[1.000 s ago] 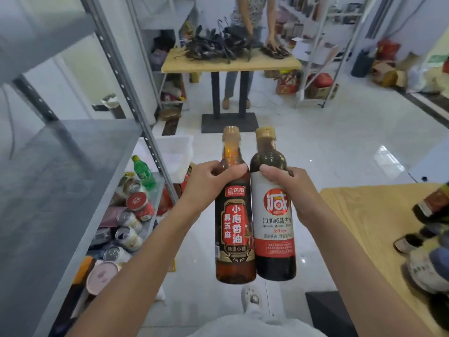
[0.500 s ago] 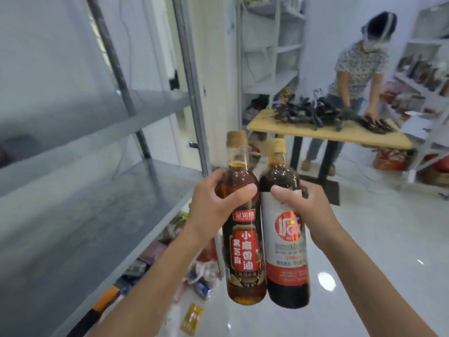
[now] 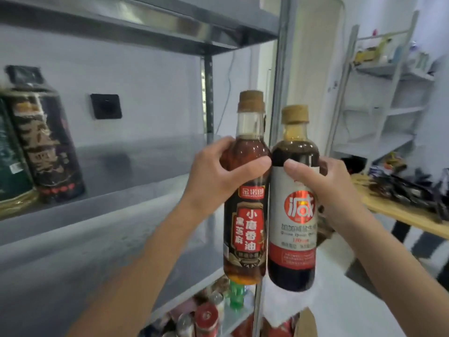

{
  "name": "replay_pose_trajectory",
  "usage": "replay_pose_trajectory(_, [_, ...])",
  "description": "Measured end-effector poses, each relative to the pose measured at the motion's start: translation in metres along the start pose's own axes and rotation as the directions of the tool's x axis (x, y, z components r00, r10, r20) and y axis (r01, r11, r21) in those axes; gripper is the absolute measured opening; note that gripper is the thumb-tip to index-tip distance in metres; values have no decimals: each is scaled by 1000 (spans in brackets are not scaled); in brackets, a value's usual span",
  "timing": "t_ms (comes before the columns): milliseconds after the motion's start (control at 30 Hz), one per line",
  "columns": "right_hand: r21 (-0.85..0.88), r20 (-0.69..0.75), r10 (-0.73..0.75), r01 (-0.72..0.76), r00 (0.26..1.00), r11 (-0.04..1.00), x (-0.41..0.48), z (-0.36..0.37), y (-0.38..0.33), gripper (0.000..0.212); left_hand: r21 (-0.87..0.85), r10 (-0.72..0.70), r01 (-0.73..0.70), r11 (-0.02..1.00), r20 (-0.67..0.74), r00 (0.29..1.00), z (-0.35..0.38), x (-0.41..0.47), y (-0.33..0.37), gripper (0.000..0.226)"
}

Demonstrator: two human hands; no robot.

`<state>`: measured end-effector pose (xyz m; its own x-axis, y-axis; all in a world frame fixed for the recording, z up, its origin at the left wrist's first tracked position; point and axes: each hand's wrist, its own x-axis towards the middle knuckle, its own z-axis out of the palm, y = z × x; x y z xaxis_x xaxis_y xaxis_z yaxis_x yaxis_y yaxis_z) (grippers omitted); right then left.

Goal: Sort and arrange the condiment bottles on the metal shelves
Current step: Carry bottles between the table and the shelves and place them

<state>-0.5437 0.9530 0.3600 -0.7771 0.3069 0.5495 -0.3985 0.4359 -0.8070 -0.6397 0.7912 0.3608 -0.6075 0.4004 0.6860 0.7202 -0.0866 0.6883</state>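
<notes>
My left hand [image 3: 213, 176] grips the shoulder of a sesame oil bottle [image 3: 247, 215] with amber oil, a gold cap and a black-and-red label. My right hand [image 3: 323, 190] grips a soy sauce bottle [image 3: 295, 229] with dark liquid and a white-and-red label. Both bottles are upright, side by side and touching, held in the air by the front right corner of the grey metal shelf [image 3: 102, 181]. Two dark bottles [image 3: 41, 147] stand at the far left of that shelf.
A shelf upright [image 3: 279, 69] rises just behind the held bottles, with another shelf board [image 3: 145, 23] overhead. Cans and a green bottle [image 3: 237, 295] fill the lower shelf. At right are a wooden table [image 3: 401, 212] with dark items and white shelving [image 3: 388, 105].
The view has swung left and up toward the shelf. Both hands have carried the bottles up to the level of the middle shelf; the two dark bottles at left have come into view.
</notes>
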Motion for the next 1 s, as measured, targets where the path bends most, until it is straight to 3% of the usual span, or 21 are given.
replay_pose_trajectory(133, [43,48,-96,94,994,995,59,11,0,24,155,87,-69,985,-110,990,-17,39,-4,48])
replay_pose_trajectory(300, [136,95,-201,188,975,973,120,36,-1,25,429,186,-91,899,-185,965,-43,68,5,56])
replay_pose_trajectory(433, [262,147,-301,256,942,930,159,68,-10,17,647,259,-26,762,-269,928,-68,80,15,58])
replay_pose_trajectory(567, [355,176,-382,303,907,884,186,108,-18,16,821,297,141,553,-352,887,-94,87,25,68])
replay_pose_trajectory(767, [406,312,-377,237,872,883,207,173,-7,26,822,224,468,325,-548,806,-124,76,5,61])
replay_pose_trajectory(1000, [435,424,-362,163,830,885,216,221,7,23,712,233,683,164,-701,674,-139,69,-17,61])
